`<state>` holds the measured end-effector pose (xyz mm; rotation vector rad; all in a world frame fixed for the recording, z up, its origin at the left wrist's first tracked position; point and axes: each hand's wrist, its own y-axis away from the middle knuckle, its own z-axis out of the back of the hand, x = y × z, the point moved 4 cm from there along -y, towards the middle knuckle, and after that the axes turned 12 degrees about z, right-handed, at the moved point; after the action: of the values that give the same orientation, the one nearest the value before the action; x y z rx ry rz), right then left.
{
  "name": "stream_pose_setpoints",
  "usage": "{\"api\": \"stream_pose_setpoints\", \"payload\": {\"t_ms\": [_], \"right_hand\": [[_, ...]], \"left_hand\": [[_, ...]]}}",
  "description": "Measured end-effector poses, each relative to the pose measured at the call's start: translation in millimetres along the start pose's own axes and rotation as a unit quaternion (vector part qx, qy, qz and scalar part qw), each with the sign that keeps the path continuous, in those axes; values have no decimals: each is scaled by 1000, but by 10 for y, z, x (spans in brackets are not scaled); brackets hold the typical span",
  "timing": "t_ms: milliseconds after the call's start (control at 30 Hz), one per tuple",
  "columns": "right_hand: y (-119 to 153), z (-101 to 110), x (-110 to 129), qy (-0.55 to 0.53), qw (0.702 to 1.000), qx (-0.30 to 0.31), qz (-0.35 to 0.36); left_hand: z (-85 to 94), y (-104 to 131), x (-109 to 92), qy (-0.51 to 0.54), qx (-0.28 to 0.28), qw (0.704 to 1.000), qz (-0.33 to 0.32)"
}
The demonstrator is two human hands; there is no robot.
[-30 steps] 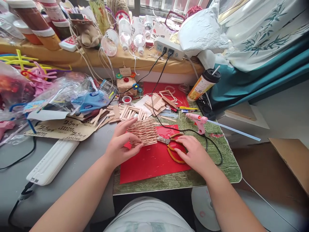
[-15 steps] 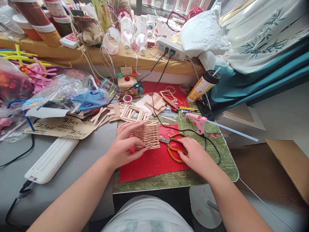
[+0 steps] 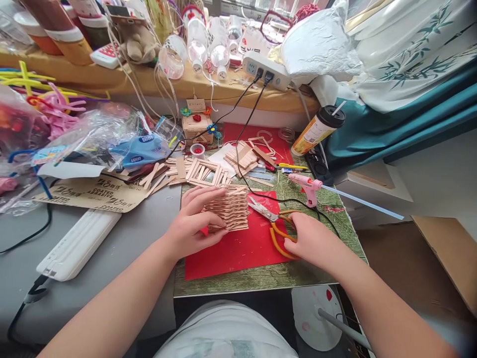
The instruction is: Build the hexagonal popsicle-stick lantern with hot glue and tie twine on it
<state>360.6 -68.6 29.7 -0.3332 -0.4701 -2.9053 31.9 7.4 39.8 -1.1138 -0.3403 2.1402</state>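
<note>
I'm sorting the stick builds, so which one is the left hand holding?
The ridged stick block: the left hand grips it. The flowered stick box and square stick stack sit farther back, untouched.

This looks like a room in a home, used as a craft corner: a patterned curtain [image 3: 421,72] hangs by the window [image 3: 248,9], and jars [image 3: 69,42] and plastic bottles [image 3: 219,47] crowd the cloth-covered sill [image 3: 89,82]. Over the small table's [image 3: 231,286] middle are stacked wooden sticks [image 3: 236,209] and orange-handled cutters [image 3: 275,218], with a pink glue gun [image 3: 308,187] near its right edge and a drink cup [image 3: 316,132] at its far right corner.
</note>
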Motion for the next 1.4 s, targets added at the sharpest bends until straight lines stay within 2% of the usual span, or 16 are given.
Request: {"api": "stream_pose_setpoints", "payload": {"t_ms": [233,300,400,500,667,800,1033,1400], "right_hand": [[202,93,-181,-105,990,-34,-89],[239,121,-142,-177,981,-29,-75],[280,186,-24,-310,950,-14,-28],[310,271,93,-369,929,16,17],[308,401,166,-290,954,66,36],[268,517,190,-213,973,80,36],[249,637,204,-185,976,108,34],[203,649,177,-181,974,132,25]], "left_hand": [[4,6,17,9,1,1000,10],[6,2,29,18,5,1000,13],[8,-4,50,26,5,999,25],[11,-5,64,27,0,999,37],[-2,-1,75,28,13,998,47],[-9,13,61,16,13,999,30],[-20,23,6,5,19,1000,-9],[-32,23,-25,6,27,1000,-5]]}}
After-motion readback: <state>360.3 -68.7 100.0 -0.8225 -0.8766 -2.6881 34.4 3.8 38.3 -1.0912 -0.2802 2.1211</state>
